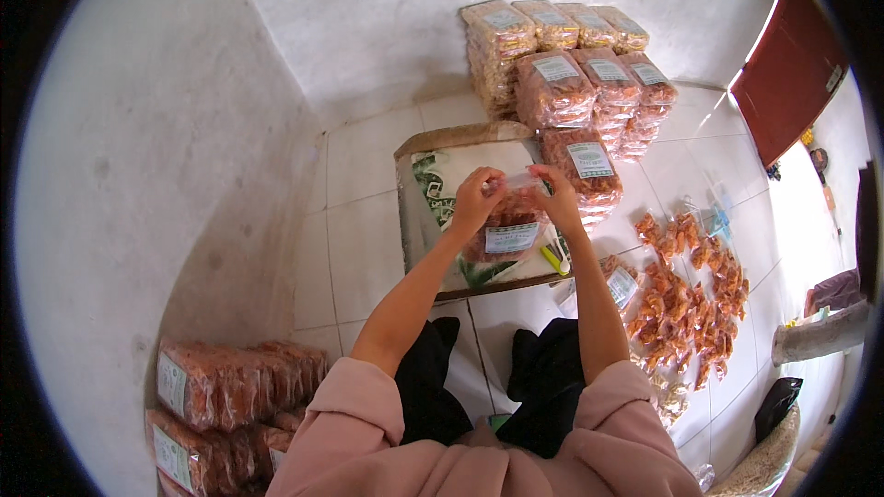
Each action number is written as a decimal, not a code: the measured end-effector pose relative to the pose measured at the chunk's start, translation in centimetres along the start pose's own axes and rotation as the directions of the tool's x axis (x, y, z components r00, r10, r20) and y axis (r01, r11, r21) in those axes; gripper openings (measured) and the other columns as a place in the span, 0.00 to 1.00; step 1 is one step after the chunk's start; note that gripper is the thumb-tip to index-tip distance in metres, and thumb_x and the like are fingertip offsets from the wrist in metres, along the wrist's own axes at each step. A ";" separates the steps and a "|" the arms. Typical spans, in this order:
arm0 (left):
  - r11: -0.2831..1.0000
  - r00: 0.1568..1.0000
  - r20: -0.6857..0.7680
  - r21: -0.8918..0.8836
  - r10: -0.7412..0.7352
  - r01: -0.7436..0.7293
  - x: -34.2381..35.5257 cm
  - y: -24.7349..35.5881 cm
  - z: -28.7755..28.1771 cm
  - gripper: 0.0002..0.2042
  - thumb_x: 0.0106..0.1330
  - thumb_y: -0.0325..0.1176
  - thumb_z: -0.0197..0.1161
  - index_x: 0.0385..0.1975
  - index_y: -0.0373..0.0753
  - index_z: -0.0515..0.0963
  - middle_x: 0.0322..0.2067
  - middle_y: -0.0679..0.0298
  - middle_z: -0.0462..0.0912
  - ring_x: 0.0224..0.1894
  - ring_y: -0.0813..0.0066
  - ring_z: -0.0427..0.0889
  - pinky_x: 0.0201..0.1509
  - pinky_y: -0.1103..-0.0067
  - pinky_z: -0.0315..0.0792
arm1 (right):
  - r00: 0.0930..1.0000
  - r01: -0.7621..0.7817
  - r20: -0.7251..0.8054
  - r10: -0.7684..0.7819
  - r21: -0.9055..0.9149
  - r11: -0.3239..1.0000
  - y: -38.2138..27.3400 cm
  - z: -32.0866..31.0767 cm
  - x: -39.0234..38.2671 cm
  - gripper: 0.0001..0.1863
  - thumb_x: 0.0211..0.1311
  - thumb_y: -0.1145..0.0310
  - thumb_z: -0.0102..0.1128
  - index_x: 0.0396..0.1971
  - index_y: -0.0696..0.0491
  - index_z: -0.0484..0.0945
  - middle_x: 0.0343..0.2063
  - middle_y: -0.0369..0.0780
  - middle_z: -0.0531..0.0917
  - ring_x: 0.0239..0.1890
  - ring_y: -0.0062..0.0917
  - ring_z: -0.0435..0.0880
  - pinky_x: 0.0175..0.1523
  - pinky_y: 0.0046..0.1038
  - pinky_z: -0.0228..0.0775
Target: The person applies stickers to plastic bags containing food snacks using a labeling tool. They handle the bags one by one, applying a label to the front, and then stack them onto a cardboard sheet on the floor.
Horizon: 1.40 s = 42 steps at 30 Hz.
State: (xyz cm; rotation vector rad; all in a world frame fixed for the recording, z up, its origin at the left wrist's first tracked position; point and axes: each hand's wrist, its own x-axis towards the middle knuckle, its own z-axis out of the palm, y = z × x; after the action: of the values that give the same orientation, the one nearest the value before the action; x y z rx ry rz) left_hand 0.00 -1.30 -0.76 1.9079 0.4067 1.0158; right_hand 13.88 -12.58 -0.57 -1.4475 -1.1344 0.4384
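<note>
On a low board (414, 248) with a green and white printed covering lies a clear plastic bag of reddish snacks (505, 218) with a white label. My left hand (481, 195) and my right hand (552, 193) are both closed on the bag's upper edge, one at each side, fingertips pinching the plastic. A yellow-green tool with a white part (552, 258) lies beside the bag at the board's right, below my right hand.
Stacked packs of pale snacks (497, 32) and reddish snacks (575, 166) stand behind and right of the board. Loose small bags (681, 294) spread on the floor at right. More packs (221, 387) sit lower left by the wall (138, 175). A red door (783, 74) is at upper right.
</note>
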 end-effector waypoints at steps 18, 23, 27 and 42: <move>0.954 0.976 0.008 -0.210 -0.220 0.216 -0.3 0.6 0.4 0.05 0.56 0.25 0.56 0.31 0.37 0.70 0.27 0.69 0.73 0.30 0.86 0.69 0.32 0.87 0.65 | 0.863 0.244 -0.238 -0.445 -0.575 0.781 -2.8 5.5 -1.0 0.12 0.38 0.79 0.59 0.24 0.55 0.67 0.23 0.40 0.69 0.26 0.34 0.72 0.28 0.30 0.65; 0.967 0.986 -0.051 -0.209 -0.158 0.145 -0.3 -0.6 1.0 0.05 0.57 0.26 0.56 0.31 0.36 0.70 0.27 0.68 0.73 0.29 0.85 0.69 0.33 0.87 0.65 | 0.901 0.088 -0.322 -0.291 -0.521 0.849 -3.2 5.9 -0.7 0.11 0.41 0.76 0.60 0.24 0.55 0.67 0.24 0.40 0.70 0.25 0.33 0.73 0.28 0.30 0.65; 0.973 0.984 -0.113 -0.202 -0.136 0.111 -0.1 -1.6 0.0 0.07 0.54 0.27 0.58 0.31 0.35 0.71 0.25 0.64 0.76 0.28 0.79 0.73 0.33 0.83 0.67 | 0.968 0.081 -0.193 -0.160 -0.363 0.928 -3.8 4.5 0.4 0.11 0.41 0.78 0.61 0.27 0.56 0.70 0.25 0.40 0.73 0.26 0.30 0.75 0.31 0.28 0.67; 0.965 0.977 -0.117 -0.215 -0.179 0.151 -0.2 -0.8 0.5 0.07 0.54 0.27 0.57 0.32 0.35 0.71 0.26 0.65 0.75 0.29 0.79 0.72 0.35 0.84 0.66 | 0.952 0.238 -0.076 -0.298 -0.431 0.870 -4.5 3.3 -0.8 0.07 0.42 0.79 0.58 0.24 0.57 0.70 0.24 0.43 0.71 0.29 0.35 0.73 0.32 0.31 0.67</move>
State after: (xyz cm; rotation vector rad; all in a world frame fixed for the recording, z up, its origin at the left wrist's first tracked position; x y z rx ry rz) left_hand 0.40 -1.27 -1.64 1.5983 0.5111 1.0374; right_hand 9.15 -12.17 2.40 -1.6237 -1.3450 -0.1149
